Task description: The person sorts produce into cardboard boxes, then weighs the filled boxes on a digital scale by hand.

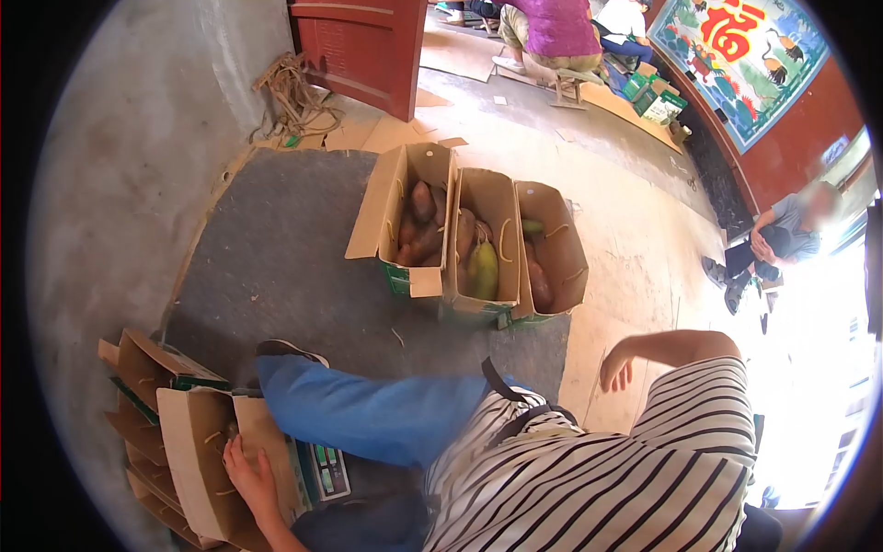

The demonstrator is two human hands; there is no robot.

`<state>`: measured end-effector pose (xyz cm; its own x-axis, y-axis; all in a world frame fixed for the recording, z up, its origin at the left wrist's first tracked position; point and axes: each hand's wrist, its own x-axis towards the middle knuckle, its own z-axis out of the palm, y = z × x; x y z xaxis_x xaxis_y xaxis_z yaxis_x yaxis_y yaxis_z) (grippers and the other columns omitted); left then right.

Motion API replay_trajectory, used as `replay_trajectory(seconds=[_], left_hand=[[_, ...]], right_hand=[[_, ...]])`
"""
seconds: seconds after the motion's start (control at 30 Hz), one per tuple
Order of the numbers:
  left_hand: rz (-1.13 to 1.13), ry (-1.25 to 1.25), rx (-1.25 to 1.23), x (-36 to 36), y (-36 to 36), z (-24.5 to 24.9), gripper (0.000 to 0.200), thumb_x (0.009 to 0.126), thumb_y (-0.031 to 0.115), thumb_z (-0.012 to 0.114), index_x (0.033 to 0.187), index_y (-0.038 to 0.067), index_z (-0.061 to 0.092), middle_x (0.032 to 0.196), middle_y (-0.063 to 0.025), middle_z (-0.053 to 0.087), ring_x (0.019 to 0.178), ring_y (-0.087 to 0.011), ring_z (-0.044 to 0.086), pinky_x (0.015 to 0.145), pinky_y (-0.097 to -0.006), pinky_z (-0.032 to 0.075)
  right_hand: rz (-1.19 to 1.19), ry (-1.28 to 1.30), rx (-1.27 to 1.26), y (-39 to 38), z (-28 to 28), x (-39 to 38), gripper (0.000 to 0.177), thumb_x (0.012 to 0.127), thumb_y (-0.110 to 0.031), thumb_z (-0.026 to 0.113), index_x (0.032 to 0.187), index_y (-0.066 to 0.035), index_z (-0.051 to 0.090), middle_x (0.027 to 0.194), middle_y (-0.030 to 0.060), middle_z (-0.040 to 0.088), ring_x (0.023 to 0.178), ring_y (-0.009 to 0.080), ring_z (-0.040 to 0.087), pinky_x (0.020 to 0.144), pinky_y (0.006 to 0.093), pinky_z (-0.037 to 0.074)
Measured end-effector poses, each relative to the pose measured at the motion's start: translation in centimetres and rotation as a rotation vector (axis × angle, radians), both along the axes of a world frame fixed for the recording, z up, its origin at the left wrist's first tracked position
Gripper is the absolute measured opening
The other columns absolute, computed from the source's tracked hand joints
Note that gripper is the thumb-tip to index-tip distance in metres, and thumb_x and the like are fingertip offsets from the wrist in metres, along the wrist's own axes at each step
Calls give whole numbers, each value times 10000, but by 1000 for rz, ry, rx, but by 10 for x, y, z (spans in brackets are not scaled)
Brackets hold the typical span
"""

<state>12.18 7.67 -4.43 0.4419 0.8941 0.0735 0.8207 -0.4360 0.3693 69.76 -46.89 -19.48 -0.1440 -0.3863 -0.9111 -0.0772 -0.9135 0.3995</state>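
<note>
My left hand (250,469) is over the opening of a cardboard box (191,460) at the lower left, fingers spread near its inner wall. Part of something small and greenish-brown (232,430) shows just past the fingertips; the rest of the box's contents is hidden. Beside this box sits a scale with a green lit display (329,471), partly covered by my leg. My right hand (618,366) hangs in the air at my other side, fingers loosely apart, holding nothing.
Ahead stand three open cartons: a left one (394,198), a middle one (499,198) and a right one (561,221), holding reddish tubers and green produce. More cartons (138,368) stand by the wall. A red door (368,55), coiled rope (292,97) and seated people (561,32) are farther off.
</note>
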Motion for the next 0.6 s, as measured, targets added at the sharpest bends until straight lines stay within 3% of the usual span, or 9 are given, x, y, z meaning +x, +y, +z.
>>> replay_trajectory(seconds=[0.27, 0.47, 0.6], left_hand=[[-18, -21, -29, 0, -5, 5, 472, 815, 49, 613, 1259, -31, 477, 1286, -256, 455, 1189, -435, 449, 996, -459, 366], [-15, -53, -66, -1, -10, 12, 474, 814, 44, 613, 1261, -29, 473, 1288, -253, 454, 1197, -430, 445, 995, -461, 367], [-21, -31, -60, -4, -12, 8, 468, 821, 42, 611, 1263, -25, 472, 1296, -249, 453, 1203, -424, 444, 1000, -458, 365]], right_hand=[[-297, -4, 82, 22, -13, -131, 474, 861, -331, 600, 1264, -91, 530, 1260, 146, 559, 1034, 298, 603, 842, 434, 523], [-433, -44, 17, 21, -2, -144, 462, 890, -440, 521, 1268, -174, 528, 1255, 118, 552, 1069, 317, 551, 933, 476, 437], [-506, 23, -4, 18, -7, -140, 473, 901, -441, 499, 1279, -158, 517, 1280, 89, 548, 1098, 290, 552, 948, 469, 428]])
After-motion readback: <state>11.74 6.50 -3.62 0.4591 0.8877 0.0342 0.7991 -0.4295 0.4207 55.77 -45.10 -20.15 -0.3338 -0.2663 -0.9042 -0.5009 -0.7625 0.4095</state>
